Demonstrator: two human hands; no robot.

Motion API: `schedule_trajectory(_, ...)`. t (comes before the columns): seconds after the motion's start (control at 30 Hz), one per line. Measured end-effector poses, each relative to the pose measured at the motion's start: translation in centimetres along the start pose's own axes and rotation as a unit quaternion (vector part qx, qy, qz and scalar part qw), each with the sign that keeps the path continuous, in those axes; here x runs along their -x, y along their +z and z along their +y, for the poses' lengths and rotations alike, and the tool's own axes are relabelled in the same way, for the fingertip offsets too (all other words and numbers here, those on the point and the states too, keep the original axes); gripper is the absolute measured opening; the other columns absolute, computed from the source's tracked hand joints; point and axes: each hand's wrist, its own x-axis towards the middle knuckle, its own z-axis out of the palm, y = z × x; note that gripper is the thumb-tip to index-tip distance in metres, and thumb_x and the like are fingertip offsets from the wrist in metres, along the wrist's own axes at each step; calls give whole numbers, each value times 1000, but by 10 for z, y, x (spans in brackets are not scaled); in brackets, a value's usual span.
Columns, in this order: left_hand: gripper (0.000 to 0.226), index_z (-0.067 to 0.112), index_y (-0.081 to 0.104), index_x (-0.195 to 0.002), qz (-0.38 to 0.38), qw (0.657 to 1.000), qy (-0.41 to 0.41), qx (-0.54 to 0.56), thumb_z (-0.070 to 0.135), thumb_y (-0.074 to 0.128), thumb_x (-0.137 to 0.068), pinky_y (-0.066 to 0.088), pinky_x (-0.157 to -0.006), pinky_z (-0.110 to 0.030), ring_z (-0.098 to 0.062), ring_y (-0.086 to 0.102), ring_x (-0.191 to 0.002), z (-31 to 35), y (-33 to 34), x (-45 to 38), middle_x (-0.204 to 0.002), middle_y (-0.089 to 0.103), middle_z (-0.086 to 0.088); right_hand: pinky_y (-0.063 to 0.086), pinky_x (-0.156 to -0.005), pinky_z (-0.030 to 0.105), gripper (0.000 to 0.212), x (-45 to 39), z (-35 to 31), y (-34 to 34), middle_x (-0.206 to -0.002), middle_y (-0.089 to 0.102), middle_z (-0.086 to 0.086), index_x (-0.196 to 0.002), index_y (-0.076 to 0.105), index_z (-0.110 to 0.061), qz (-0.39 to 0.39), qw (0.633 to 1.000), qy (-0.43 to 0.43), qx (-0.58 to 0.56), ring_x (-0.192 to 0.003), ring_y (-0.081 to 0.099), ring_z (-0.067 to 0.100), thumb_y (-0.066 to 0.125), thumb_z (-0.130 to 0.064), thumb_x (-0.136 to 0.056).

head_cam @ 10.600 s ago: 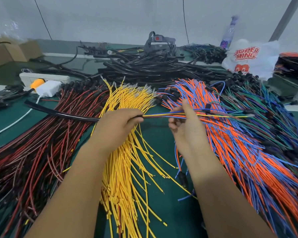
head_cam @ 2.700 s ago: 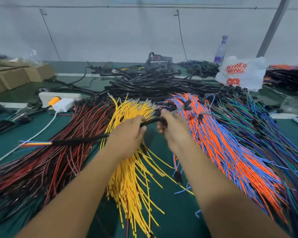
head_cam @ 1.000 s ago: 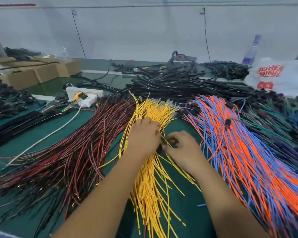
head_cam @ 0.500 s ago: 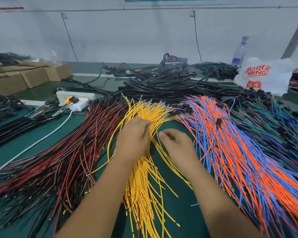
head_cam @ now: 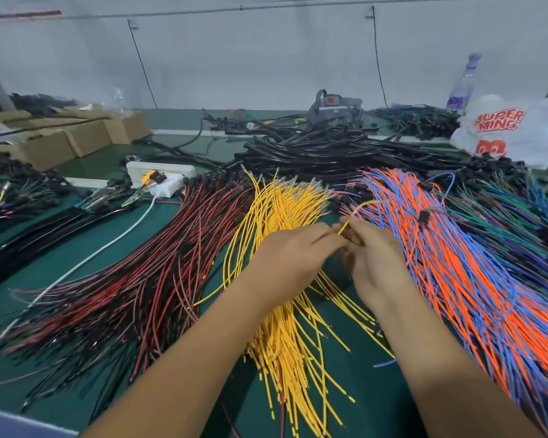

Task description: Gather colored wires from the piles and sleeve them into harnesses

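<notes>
From the head view, a white bag [head_cam: 513, 131] at the back right says "SUPER MING" in red letters. The green table [head_cam: 355, 403] shows only in small gaps between the piles. The left hand [head_cam: 293, 257] and right hand [head_cam: 374, 260] meet over the yellow wires [head_cam: 282, 210]. Both pinch one yellow wire [head_cam: 356, 207] that curves up from their fingertips. Red and black wires [head_cam: 140, 279] lie left, orange and blue wires [head_cam: 475, 279] right.

Left hand [head_cam: 293, 254] and right hand [head_cam: 377, 260] meet fingertip to fingertip, fingers curled.
</notes>
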Motion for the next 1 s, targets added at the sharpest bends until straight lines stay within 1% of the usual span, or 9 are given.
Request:
schedule_trajectory(0.1, 60, 11, 63, -122, -36, 998, -2, -52, -12, 69, -67, 43, -40, -28, -24, 60, -62, -13, -16, -1, -88, 66, -5, 40, -43, 16, 23, -1, 0, 1, -63, 60, 0, -80, 57, -11, 56, 993, -2, -102, -45, 49, 8, 45, -10, -99)
schedule_trajectory(0.2, 39, 17, 62, -122, -90, 988, -2, -128, 13, 65, -83, 38, -40, -23, -20, 62, -56, -30, -36, -1, -70, 65, 1, 25, -39, 17, 27, -3, -5, -4, -56, 45, -3, -76, 46, -15, 85, 983, -6, -163, -38, 29, 7, 36, -6, -100)
schedule_trajectory(0.3, 45, 19, 54, -118, -152, 975, -106, -124, 42, 23, -95, 40, -49, -28, -24, 55, -52, -58, -55, 4, -52, 43, 4, 17, -38, 18, 28, -6, -6, -6, -45, 35, -9, -77, 45, -17, 134, 986, -46, -83, -38, 23, 7, 32, -6, -99)
schedule_trajectory(0.4, 61, 20, 54, -111, -138, 953, -244, -112, 54, 7, -93, 38, -63, -34, -27, 57, -72, -84, -69, 16, -65, 50, 0, 18, -39, 16, 28, -8, -2, -4, -39, 34, -13, -79, 49, -17, 162, 982, -98, 25, -38, 25, 6, 32, -8, -99)
schedule_trajectory(0.5, 47, 19, 58, -108, -86, 919, -377, -76, 49, 23, -100, 40, -65, -35, -27, 56, -81, -108, -73, 29, -80, 60, -5, 19, -37, 14, 28, -11, 1, -7, -38, 34, -13, -83, 54, -17, 158, 977, -125, 71, -35, 24, 3, 33, -6, -98)
schedule_trajectory(0.67, 24, 21, 63, -111, 15, 865, -500, 39, 19, 43, -99, 36, -55, -28, -16, 51, -64, -130, -49, 40, -104, 65, -5, 20, -34, 16, 24, -14, 8, -16, -39, 34, -12, -87, 62, -14, 54, 974, -39, 219, -34, 24, 3, 41, -13, -99)
schedule_trajectory(0.77, 40, 12, 48, -137, -41, 842, -535, 49, 6, 36, -99, 48, -87, -37, -30, 56, -108, -136, -29, 52, -138, 51, -13, 26, -43, 22, 29, -10, 15, -16, -48, 38, -6, -81, 66, -21, 6, 929, -70, 363, -42, 31, 11, 45, -25, -100)
schedule_trajectory(0.83, 40, 9, 48, -138, -73, 831, -551, -2, 9, 39, -98, 41, -101, -48, -39, 48, -121, -141, -21, 59, -136, 51, -19, 30, -50, 26, 32, -6, 15, -14, -55, 40, -1, -79, 67, -24, -13, 912, -83, 402, -49, 35, 15, 45, -31, -100)
schedule_trajectory(1.0, 26, 18, 62, -115, -86, 813, -572, -71, 29, 47, -97, 46, -92, -48, -39, 55, -104, -140, -21, 63, -109, 65, -15, 38, -58, 31, 29, -4, 11, -11, -59, 49, -4, -82, 68, -24, -19, 898, -83, 433, -56, 46, 14, 46, -30, -99)
